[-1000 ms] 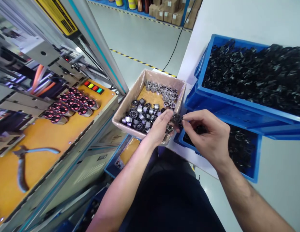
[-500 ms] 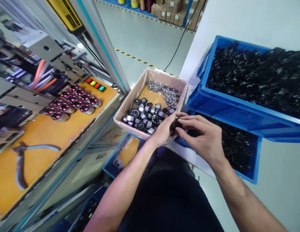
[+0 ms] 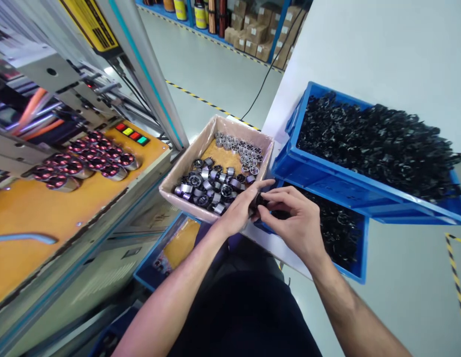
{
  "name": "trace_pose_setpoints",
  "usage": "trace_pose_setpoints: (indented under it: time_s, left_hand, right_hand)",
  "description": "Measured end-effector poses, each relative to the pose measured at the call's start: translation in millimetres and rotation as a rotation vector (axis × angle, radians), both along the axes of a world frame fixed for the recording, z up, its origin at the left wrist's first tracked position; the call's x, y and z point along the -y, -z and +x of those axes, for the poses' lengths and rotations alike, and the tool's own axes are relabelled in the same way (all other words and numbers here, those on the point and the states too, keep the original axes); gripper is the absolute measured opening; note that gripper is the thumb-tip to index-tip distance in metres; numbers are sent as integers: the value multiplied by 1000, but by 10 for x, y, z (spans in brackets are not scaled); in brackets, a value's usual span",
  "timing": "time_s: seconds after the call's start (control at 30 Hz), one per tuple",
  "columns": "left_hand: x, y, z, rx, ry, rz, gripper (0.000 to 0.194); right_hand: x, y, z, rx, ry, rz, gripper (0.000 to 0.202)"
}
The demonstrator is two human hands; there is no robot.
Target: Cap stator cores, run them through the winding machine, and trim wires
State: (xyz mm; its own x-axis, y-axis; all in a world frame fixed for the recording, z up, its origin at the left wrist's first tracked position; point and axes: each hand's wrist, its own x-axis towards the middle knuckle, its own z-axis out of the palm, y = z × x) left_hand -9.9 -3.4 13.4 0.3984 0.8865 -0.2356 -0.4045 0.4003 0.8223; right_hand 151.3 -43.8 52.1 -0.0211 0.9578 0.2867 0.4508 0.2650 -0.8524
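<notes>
My left hand (image 3: 241,207) is closed around a small black part (image 3: 257,202), just past the near right corner of a lined box (image 3: 186,202). From the right, my right hand (image 3: 295,218) pinches the same part with thumb and fingers, so both hands meet on it. Fingers hide much of its shape. Inside the lined box, silver rings (image 3: 249,158) stand in rows at the back right, and silver-and-black assemblies (image 3: 206,186) lie jumbled at the front.
Two blue bins (image 3: 338,181) (image 3: 359,270) of black parts are at the right. On the left, an orange bench (image 3: 26,213) carries copper-wound cores (image 3: 113,171) beside a machine. A blue tray (image 3: 144,275) sits below the box.
The view has shifted right, so the bench, box and hands appear farther left. Both hands remain together on the black part.
</notes>
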Motion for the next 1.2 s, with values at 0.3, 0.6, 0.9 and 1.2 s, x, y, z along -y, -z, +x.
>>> trace_pose_setpoints:
  time_s: [0.3,0.6,0.9,1.2]
  left_hand:
    - [-85,104,-12,-43,-134,168,83]
    - [-78,80,9,-131,-198,190,76]
    - [-121,17,3,29,-67,6,61]
    - [-104,25,15,42,-70,-39,39]
  right_hand:
    - [-335,-569,414,218,-48,100,9]
    - [-1734,-916,1376,1120,155,38,25]
    - [-1575,-800,1490,828,344,204,31]
    - [-1428,-697,1499,529,333,205,33]
